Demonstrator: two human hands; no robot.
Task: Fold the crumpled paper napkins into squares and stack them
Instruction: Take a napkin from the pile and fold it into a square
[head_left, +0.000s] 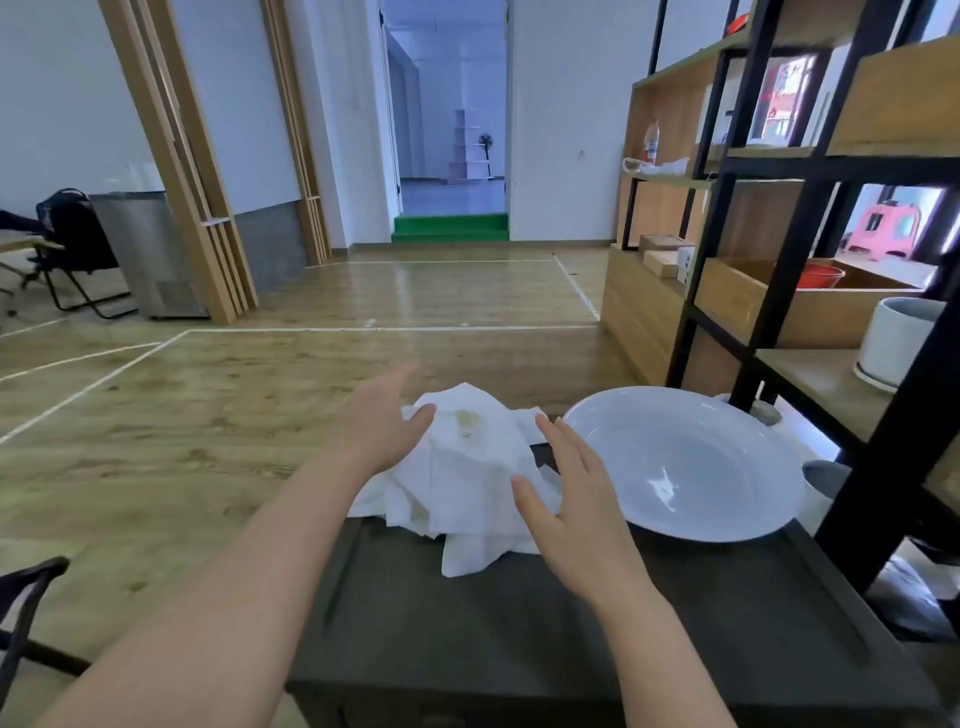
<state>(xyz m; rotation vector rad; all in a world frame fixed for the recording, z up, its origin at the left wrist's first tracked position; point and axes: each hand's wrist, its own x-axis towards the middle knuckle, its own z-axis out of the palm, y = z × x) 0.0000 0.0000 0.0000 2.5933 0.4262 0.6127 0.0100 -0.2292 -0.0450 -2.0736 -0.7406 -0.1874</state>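
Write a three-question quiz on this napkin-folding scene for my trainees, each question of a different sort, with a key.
1. True or false: the white bowl holds folded napkins.
2. Multiple choice: the pile of crumpled napkins lies (A) between the two hands, (B) inside the bowl, (C) on the floor.
3. Fill in: the napkins and the bowl rest on a dark ___.

Key
1. False; the bowl is empty.
2. A; the left hand and right hand, fingers straight, flank the pile.
3. table.

Crumpled paper napkins (470, 467), glossy bowl (685, 462)
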